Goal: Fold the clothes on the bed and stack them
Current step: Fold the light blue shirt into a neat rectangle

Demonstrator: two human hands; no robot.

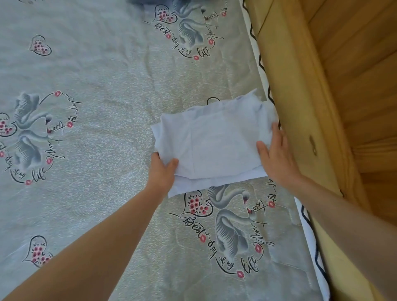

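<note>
Fingers [158, 155] of the left hand [161, 171] were tucked under the near-left corner of the folded white garment [211, 146], thumb curled over the top edge, so that hand was pinching the corner. Right hand [277, 156] was laid along the garment's right edge, fingers mostly straight, thumb flat on top. Looked like pressing or steadying, not a real grip, though I couldn't see whether any fingertips hooked under the cloth.

Garment sat directly between the two hands, touching both, resting on the swan-print bedspread [96, 75]. It was already down to a compact, roughly rectangular packet with several layers showing at the near edge. Long axis ran about left-right, from the left thumb across to the right palm, slightly skewed, with the far-right corner pushed close to the wooden bed frame [300, 96].

Neither hand had to travel; both were already on it. The left had the actual hold, the right mostly guided.

My read: folding of this piece was essentially done and the step in hand was squaring or lifting the packet to place it on a stack. No stack was visible near the fingers. Far ahead of the fingertips, at the top edge of view, lay a dark bluish bit of fabric [146, 2], too cut off to identify.

Risk: lower layers stuck out unevenly at the near edge. With only one corner pinched, the packet could splay when lifted, so the right hand probably needed to get under its side first.
</note>
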